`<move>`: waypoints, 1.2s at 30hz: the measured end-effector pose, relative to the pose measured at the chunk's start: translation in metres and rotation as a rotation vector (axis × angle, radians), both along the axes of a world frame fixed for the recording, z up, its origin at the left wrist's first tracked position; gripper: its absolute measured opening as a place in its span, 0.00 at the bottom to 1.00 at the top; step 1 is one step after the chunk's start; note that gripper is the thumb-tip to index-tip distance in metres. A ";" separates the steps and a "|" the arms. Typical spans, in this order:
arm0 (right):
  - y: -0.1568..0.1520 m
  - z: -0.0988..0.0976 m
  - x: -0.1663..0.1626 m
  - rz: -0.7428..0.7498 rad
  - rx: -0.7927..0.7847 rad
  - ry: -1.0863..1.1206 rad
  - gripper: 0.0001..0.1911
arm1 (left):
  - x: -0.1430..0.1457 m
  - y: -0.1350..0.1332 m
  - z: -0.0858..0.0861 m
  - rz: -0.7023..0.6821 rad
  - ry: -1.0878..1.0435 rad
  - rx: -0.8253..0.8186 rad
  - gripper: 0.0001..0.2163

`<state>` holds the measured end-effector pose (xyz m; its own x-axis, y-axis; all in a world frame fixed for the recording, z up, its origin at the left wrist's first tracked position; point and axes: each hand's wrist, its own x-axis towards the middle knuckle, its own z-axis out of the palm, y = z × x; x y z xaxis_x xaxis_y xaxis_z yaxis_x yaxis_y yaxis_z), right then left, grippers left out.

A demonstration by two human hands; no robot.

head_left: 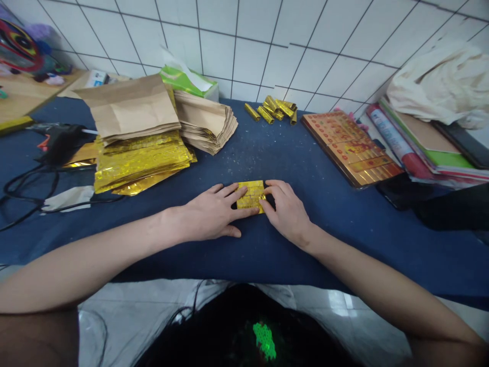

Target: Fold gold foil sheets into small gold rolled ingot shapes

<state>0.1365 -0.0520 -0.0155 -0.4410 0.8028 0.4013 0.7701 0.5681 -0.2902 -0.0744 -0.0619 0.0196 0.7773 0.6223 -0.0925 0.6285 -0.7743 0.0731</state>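
A small rectangle of gold foil paper (pixel 250 196) lies flat on the dark blue tablecloth in front of me. My left hand (pixel 212 211) rests palm down at its left side, fingers spread, with two fingertips pressing on the sheet. At the right edge, the thumb and index finger of my right hand (pixel 287 211) pinch the paper, where a little crumpled bit of foil shows. The other fingers of that hand are curled over the cloth. Farther back lie several small rolled gold paper tubes (pixel 273 109).
Stacks of gold foil sheets (pixel 141 163) and brown-backed paper (pixel 132 109) lie at left, beside a black glue gun (pixel 63 142) with its cable. A green tissue box (pixel 191 81) stands against the tiled wall. At right are a red-gold box (pixel 349 148), books (pixel 428 135) and white cloth (pixel 443 84).
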 end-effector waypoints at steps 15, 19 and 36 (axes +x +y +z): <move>-0.001 0.008 0.000 0.182 0.228 -0.247 0.11 | -0.001 0.001 0.001 -0.026 0.028 0.003 0.26; 0.002 0.005 0.000 0.179 0.205 -0.249 0.10 | -0.001 0.002 0.001 -0.036 0.020 0.007 0.27; 0.002 0.008 -0.008 0.178 0.203 -0.377 0.12 | -0.020 0.001 -0.010 -0.084 -0.098 -0.068 0.32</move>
<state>0.1281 -0.0502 -0.0076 -0.7097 0.6234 0.3282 0.6862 0.7171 0.1219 -0.0940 -0.0605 0.0097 0.8338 0.5494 -0.0536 0.5489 -0.8150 0.1854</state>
